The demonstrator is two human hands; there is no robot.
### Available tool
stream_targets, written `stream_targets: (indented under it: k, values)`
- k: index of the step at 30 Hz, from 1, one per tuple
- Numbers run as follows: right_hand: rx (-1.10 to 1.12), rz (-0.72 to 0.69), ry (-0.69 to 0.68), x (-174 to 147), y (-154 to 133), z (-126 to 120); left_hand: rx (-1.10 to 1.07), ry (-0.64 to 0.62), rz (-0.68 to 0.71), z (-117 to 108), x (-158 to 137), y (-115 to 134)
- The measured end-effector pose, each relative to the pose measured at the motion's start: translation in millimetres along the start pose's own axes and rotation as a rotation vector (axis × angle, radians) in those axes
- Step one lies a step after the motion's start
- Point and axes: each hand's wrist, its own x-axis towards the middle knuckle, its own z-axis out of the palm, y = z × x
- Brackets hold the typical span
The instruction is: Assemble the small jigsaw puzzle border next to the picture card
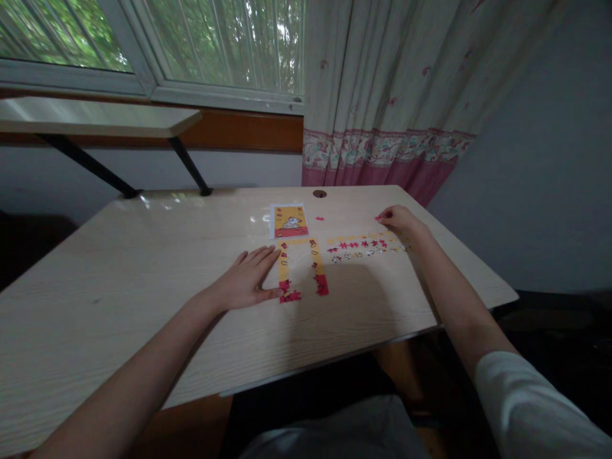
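Observation:
My left hand (248, 278) lies with fingers spread on the table, its fingertips touching the left side of a partly joined jigsaw puzzle border (321, 285). That border is yellow above and red below, with a gap along its bottom edge. At the far right, my right hand (398, 218) pinches a small red puzzle piece (378, 218) between thumb and fingers. Just below that hand, loose puzzle pieces (354, 245) lie in rows of yellow, red and white. One more red piece (320, 218) sits alone near the reference picture (289, 222), which shows a white animal on yellow and red.
The pale wooden table (157, 268) has a round cable hole (320, 194) at its back edge. A raised shelf (100, 118) on black legs stands at the back left. Behind the table hang a floral curtain (373, 146) and a barred window (220, 44).

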Motion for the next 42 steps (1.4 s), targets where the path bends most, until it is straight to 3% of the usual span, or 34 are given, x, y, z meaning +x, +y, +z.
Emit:
stream_targets:
  k: [8,17,34,39,42]
  values:
    - [-0.003,0.005,-0.013,-2,-9,3,0.009,-0.004,-0.007,-1,0,1]
    - [0.125,-0.090,-0.062,-2,-26,14,0.013,-0.012,-0.010,0,0,0]
    - [0.238,-0.464,-0.173,-12,-144,36,0.027,-0.004,0.002,3,0,-1]
    - [0.245,-0.372,-0.012,-1,-154,40,0.022,-0.003,-0.001,1,-1,1]
    - [0.198,-0.348,0.017,6,-160,44,0.023,-0.004,0.001,-1,-1,2]
